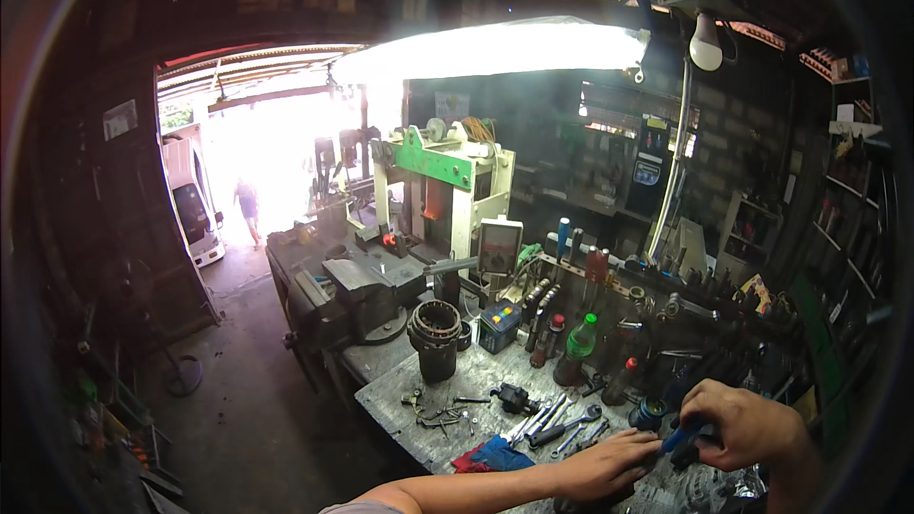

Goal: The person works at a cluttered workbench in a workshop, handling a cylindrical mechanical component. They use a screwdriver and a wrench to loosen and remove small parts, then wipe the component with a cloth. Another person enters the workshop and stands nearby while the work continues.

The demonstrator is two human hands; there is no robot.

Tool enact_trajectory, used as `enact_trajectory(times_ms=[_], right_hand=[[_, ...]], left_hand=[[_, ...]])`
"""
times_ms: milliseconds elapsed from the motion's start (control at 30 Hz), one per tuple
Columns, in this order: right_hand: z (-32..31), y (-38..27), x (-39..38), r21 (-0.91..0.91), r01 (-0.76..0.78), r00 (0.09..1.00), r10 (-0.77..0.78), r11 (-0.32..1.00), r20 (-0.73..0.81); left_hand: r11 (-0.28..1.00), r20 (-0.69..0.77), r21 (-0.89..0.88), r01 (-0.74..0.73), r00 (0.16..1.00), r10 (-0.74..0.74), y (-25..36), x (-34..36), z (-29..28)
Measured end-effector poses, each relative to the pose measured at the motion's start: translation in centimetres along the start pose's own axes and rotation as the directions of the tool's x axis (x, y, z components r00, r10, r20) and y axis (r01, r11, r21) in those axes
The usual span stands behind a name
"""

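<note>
Here's your left hand (605, 464), palm down, fingers stretched close together, any grip beneath hidden; at its fingertips, the blue handle (677, 439); then your right hand (741, 425), curled, pinching that handle.

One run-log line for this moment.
left hand: beside blue item, contact unclear | right hand: grips blue item | nearby: red-and-blue cloth, green bottle
</note>
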State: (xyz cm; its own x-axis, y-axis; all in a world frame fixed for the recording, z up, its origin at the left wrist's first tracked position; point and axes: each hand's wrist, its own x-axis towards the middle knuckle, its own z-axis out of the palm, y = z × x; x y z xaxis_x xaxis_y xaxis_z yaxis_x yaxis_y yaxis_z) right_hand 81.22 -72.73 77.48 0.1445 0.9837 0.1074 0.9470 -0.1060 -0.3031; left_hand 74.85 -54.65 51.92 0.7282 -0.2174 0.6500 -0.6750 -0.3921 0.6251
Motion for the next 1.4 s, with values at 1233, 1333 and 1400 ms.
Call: enact_trajectory(times_ms=[1233, 1333, 1400], right_hand=[[0.2, -1.9, -1.8, -0.373, -0.395, 0.916, 0.391, 0.839, -0.09], [0.4, -1.4, -1.7, -0.38, -0.163, 0.979, 0.101, 0.91, -0.177], [0.5, -1.3, -1.6, -0.277, -0.143, 0.973, 0.083, 0.95, -0.215]], left_hand=[[0.953, 0.107, 0.296, 0.058, 0.99, -0.093, 2.0, 1.8, -0.8], [0.98, -0.068, 0.196, -0.033, 0.997, 0.048, 2.1, 1.9, -0.4], [0.983, -0.08, 0.176, -0.058, 0.994, 0.073, 2.1, 1.8, -0.4]])
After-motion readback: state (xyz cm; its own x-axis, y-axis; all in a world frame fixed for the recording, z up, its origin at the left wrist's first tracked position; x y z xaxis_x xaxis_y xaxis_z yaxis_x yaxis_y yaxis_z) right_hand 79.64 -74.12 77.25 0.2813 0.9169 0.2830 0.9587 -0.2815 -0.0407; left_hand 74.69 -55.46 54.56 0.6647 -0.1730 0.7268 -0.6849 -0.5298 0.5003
